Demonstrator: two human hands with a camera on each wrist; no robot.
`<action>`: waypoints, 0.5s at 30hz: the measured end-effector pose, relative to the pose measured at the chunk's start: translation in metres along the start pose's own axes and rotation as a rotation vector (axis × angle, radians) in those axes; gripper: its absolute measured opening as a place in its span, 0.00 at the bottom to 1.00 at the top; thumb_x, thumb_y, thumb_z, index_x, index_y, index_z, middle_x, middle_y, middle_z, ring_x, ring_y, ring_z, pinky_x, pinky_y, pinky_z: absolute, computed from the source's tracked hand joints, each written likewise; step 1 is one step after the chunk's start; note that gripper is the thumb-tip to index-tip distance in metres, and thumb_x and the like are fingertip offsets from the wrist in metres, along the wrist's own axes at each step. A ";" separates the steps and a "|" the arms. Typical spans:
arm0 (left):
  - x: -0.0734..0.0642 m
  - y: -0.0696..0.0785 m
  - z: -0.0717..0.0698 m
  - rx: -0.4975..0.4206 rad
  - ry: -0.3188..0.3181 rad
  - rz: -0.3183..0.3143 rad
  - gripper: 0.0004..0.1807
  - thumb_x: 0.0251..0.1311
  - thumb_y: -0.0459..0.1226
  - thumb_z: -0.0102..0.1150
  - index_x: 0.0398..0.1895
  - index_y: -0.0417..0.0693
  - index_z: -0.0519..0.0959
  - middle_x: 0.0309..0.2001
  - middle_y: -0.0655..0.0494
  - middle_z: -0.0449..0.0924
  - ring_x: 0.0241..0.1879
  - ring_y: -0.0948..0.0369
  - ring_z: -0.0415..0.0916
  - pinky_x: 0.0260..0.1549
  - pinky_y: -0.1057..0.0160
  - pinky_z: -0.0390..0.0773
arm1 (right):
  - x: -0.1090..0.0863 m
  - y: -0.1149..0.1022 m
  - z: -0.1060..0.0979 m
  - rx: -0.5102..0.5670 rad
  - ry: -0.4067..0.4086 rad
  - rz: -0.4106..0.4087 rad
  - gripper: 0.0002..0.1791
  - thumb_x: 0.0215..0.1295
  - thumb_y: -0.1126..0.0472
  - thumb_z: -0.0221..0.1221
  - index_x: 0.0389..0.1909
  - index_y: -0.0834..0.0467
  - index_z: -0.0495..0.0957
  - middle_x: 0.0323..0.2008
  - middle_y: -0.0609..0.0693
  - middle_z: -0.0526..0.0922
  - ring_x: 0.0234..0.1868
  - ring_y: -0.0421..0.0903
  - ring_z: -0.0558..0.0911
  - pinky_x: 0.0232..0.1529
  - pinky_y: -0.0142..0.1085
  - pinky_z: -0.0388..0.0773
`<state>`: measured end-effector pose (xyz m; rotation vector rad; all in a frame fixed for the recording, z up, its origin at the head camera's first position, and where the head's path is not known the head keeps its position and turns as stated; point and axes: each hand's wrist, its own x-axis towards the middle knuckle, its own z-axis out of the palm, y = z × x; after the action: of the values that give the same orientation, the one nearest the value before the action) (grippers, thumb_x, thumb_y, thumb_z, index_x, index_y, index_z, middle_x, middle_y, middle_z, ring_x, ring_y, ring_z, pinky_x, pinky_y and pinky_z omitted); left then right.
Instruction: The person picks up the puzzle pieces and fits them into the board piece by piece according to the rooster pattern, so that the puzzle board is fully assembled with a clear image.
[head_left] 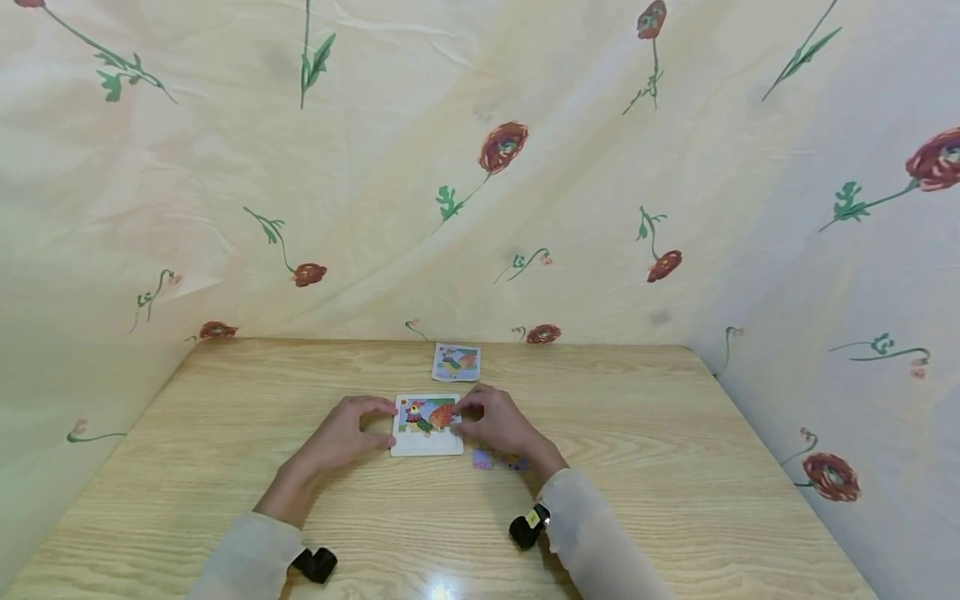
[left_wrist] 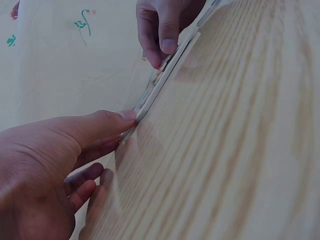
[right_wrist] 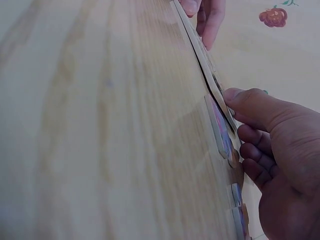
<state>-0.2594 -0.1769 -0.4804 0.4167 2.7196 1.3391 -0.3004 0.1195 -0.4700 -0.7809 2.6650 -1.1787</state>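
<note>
A white-framed jigsaw board (head_left: 427,446) lies on the wooden table, its upper part filled with pieces showing a colourful rooster. The lower strip inside the frame is bare white. My left hand (head_left: 343,432) holds the left side of the board, thumb near the lower corner and forefinger higher up. At the opposite side, my right hand (head_left: 498,421) has its thumb and forefinger curved over the right edge, beside the orange tail. I cannot tell whether a single piece is between those fingertips. Loose jigsaw pieces (head_left: 482,459) lie just below the right hand, partly covered by it.
Behind the board, near the table's back edge, lies a picture card (head_left: 457,363) with a similar rooster. A flowered cloth (head_left: 390,167) hangs behind and beside the wooden table (head_left: 637,433). Black wrist cameras (head_left: 527,531) sit at both sleeves.
</note>
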 end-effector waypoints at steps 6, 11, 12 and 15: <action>0.000 -0.002 0.001 -0.014 -0.006 0.010 0.22 0.59 0.41 0.74 0.57 0.53 0.84 0.68 0.48 0.77 0.74 0.40 0.63 0.73 0.30 0.59 | 0.000 0.001 0.001 0.002 0.006 0.013 0.12 0.62 0.57 0.72 0.45 0.55 0.88 0.42 0.46 0.82 0.41 0.40 0.76 0.42 0.30 0.77; 0.000 -0.002 0.001 -0.013 -0.003 0.018 0.21 0.59 0.41 0.74 0.57 0.53 0.84 0.68 0.48 0.77 0.73 0.40 0.63 0.73 0.30 0.59 | 0.000 0.003 0.001 0.015 0.002 0.003 0.12 0.63 0.56 0.72 0.46 0.56 0.88 0.43 0.46 0.82 0.42 0.41 0.77 0.43 0.30 0.78; 0.000 -0.002 0.001 -0.010 -0.003 0.018 0.21 0.59 0.41 0.74 0.57 0.53 0.84 0.68 0.48 0.77 0.73 0.40 0.63 0.73 0.30 0.60 | 0.000 0.003 0.001 0.015 0.002 0.001 0.13 0.63 0.56 0.72 0.46 0.56 0.88 0.43 0.46 0.82 0.41 0.41 0.77 0.43 0.30 0.77; -0.001 -0.002 0.000 -0.005 -0.002 0.018 0.21 0.59 0.42 0.74 0.57 0.53 0.84 0.68 0.49 0.77 0.73 0.40 0.63 0.72 0.30 0.60 | 0.001 0.001 0.001 0.012 0.003 -0.002 0.13 0.63 0.57 0.71 0.48 0.55 0.88 0.43 0.47 0.82 0.40 0.42 0.75 0.41 0.31 0.76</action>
<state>-0.2593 -0.1780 -0.4820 0.4428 2.7173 1.3483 -0.3012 0.1191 -0.4719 -0.7800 2.6579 -1.1959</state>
